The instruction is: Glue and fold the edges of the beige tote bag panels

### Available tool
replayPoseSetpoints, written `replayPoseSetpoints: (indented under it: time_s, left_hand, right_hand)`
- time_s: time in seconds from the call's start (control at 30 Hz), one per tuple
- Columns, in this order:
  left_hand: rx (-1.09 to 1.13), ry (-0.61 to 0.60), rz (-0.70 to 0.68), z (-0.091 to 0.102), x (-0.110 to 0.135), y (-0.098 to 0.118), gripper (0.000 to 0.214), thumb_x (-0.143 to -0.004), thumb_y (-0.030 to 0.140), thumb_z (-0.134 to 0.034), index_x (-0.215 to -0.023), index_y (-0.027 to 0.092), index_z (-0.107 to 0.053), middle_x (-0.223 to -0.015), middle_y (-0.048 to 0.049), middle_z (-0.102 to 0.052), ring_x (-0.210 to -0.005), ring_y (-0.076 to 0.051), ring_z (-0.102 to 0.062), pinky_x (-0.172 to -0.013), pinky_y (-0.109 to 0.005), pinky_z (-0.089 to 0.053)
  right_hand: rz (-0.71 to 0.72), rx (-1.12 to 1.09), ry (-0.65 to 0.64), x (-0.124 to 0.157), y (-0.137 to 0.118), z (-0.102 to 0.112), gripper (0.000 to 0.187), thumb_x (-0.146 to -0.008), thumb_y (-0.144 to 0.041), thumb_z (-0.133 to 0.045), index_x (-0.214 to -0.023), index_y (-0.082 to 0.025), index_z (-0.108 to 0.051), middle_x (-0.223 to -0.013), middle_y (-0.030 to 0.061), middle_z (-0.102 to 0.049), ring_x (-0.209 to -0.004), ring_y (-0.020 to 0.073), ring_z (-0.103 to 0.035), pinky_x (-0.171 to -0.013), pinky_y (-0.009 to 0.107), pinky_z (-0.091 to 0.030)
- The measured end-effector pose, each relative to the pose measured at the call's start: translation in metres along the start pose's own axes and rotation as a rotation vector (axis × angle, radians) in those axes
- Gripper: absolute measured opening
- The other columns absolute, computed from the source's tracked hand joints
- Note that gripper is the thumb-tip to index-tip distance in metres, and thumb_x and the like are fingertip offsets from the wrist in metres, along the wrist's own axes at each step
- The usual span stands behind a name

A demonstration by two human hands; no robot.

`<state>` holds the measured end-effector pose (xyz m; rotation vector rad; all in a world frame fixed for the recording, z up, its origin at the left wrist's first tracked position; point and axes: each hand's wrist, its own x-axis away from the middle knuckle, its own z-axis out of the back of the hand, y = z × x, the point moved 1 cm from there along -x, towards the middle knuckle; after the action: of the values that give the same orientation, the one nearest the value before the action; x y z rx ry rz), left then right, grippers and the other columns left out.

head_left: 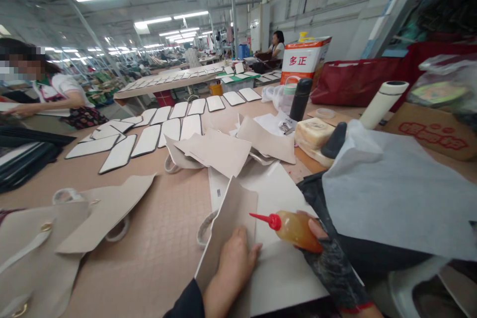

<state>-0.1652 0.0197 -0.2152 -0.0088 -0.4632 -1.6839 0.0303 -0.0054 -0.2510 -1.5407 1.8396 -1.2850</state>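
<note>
My left hand (237, 257) lies on a beige leather-like panel (238, 206), pressing its inner face, with the thumb apart from the fingers. The panel's left edge stands raised, and a wrapped ring-shaped handle (204, 231) shows beside it. In my right hand (316, 231) is a squeeze bottle (294, 228) of amber liquid. Its red nozzle points left, over the panel and apart from it. A dark sleeve covers the right forearm. Beneath both hands spreads a larger pale sheet (283, 263). More beige panels (219, 149) are heaped just beyond.
White dark-edged pieces (146, 140) lie in rows across the table (160, 238). Beige bag parts (40, 238) with handles are at left. On the right stand a black bottle (301, 99), a cream flask (383, 104) and a tin (303, 59). A co-worker (55, 89) works at far left.
</note>
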Motion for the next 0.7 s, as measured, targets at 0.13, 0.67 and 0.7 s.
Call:
replayPoseSetpoints:
  time_s: [0.13,0.67,0.7]
  left_hand:
    - [-0.095,0.018,-0.002,0.001,-0.009,-0.002,0.028,-0.082,0.029,-0.045,-0.102,0.012,-0.052,-0.102,-0.0117,-0.058,-0.090,-0.024,-0.060,-0.075,-0.031,-0.046]
    - [-0.238,0.028,0.024,-0.003,-0.019,0.006,0.019,-0.078,0.017,-0.041,-0.093,0.013,-0.051,-0.088,-0.0112,-0.061,-0.077,-0.021,-0.063,-0.061,-0.027,-0.044]
    - [-0.245,0.028,0.015,-0.004,-0.018,0.006,0.019,-0.078,0.017,-0.041,-0.093,0.013,-0.051,-0.089,-0.0112,-0.061,-0.077,-0.022,-0.063,-0.061,-0.027,-0.043]
  right_hand:
    - [0.044,0.199,0.045,-0.003,-0.032,0.025,0.058,-0.067,-0.044,-0.065,-0.119,-0.023,-0.049,-0.109,0.0075,-0.059,-0.096,0.0287,-0.057,-0.075,0.040,-0.051]
    - [0.414,0.792,0.138,-0.013,-0.040,0.024,0.035,-0.074,-0.053,-0.051,-0.094,-0.024,-0.053,-0.095,0.0047,-0.056,-0.089,0.0226,-0.055,-0.085,0.039,-0.044]
    - [0.420,0.797,0.136,-0.013,-0.040,0.023,0.035,-0.075,-0.053,-0.051,-0.094,-0.024,-0.053,-0.096,0.0048,-0.056,-0.090,0.0226,-0.055,-0.085,0.039,-0.044]
